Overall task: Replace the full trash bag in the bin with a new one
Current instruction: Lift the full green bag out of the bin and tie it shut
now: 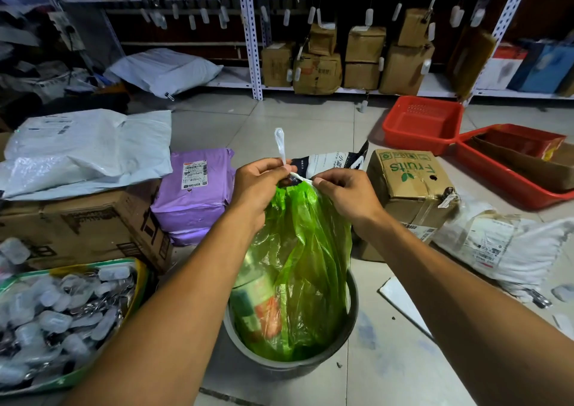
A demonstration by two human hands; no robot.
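Note:
A translucent green trash bag, full of packaging, stands in a round grey bin on the tiled floor, its top gathered above the rim. A white drawstring sticks up from the bag's neck. My left hand pinches the upright end of the drawstring. My right hand pinches the other end beside it, just right of the neck. Both hands are close together above the bin.
A purple parcel and cardboard boxes lie to the left, a "Fruits" carton to the right. Red trays sit far right. A basket of small tags is at near left. Shelving with boxes stands behind.

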